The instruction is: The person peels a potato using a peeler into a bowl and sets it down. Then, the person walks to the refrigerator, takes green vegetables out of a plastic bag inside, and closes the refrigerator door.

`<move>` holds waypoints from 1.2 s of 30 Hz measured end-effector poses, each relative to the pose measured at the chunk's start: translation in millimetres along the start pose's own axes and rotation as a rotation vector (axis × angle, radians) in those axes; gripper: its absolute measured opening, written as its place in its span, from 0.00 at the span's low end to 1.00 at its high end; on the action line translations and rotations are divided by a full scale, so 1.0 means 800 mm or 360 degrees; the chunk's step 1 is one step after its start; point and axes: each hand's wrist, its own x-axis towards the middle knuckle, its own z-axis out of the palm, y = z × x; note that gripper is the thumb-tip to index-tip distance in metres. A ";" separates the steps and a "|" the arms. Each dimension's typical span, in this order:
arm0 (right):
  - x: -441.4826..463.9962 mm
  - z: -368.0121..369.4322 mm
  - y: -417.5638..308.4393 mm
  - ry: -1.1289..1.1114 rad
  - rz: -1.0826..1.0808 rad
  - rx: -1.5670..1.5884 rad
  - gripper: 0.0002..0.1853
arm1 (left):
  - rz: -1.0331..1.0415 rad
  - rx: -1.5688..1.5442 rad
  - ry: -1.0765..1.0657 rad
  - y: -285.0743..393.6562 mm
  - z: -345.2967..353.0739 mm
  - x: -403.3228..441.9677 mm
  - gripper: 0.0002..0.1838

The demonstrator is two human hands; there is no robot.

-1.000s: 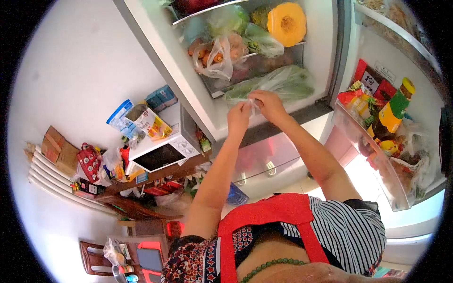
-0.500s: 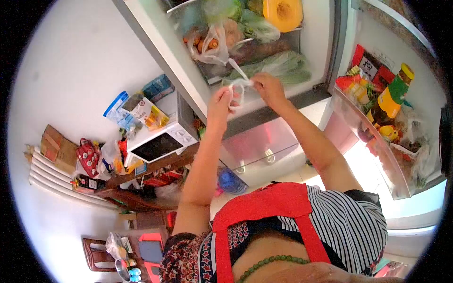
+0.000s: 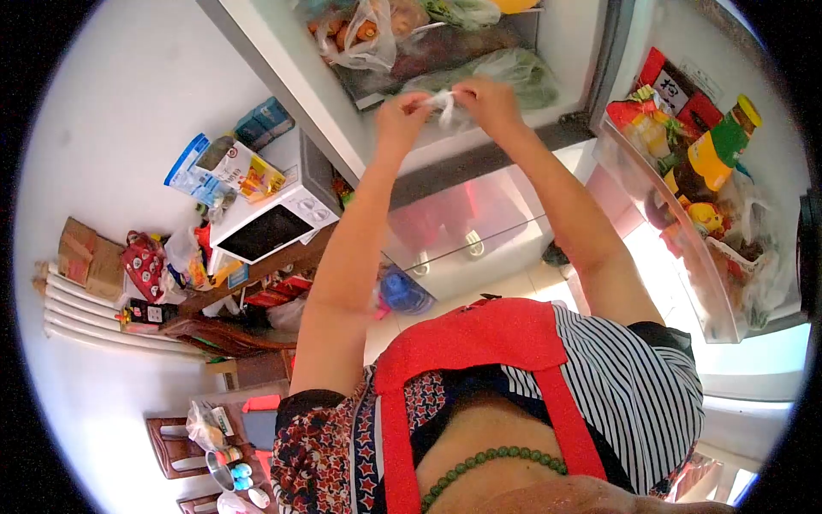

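Note:
A clear plastic bag of green vegetables [image 3: 518, 75] lies at the bottom of the open fridge. Its twisted white handles meet in a knot between my hands. My left hand [image 3: 402, 120] pinches one handle end on the left. On the right, my right hand [image 3: 490, 101] pinches the other end close to the knot. Just above, a plastic bag of carrots [image 3: 364, 36] sits on a drawer in the fridge.
The fridge door [image 3: 668, 201] stands open at the right, its shelf holding a yellow-capped bottle [image 3: 717, 150] and packets. To the left, a white microwave [image 3: 274, 224] carries bags on top. A chair [image 3: 175, 450] is at the lower left.
The loose handle loops have been drawn into a small knot, and my hands are close to it. The view has tipped downward, so the fridge contents sit higher in the frame.

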 end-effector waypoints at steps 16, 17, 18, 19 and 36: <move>-0.038 -0.137 -0.059 0.1093 0.0767 0.1375 0.07 | -0.0031 0.0156 -0.0010 0.112 -0.008 -0.050 0.16; -0.048 -0.146 -0.064 0.1006 0.0810 0.1245 0.06 | -0.0080 0.0051 0.0103 0.110 -0.011 -0.056 0.14; -0.055 -0.151 -0.071 0.0964 0.0808 0.1199 0.06 | -0.0133 -0.0052 0.0215 0.106 -0.017 -0.062 0.13; -0.064 -0.154 -0.078 0.0919 0.0812 0.1152 0.06 | -0.0190 -0.0154 0.0324 0.102 -0.024 -0.070 0.11; -0.008 -0.075 -0.122 -0.0815 -0.0187 0.0083 0.11 | -0.0061 -0.0280 0.0253 0.104 -0.070 -0.118 0.08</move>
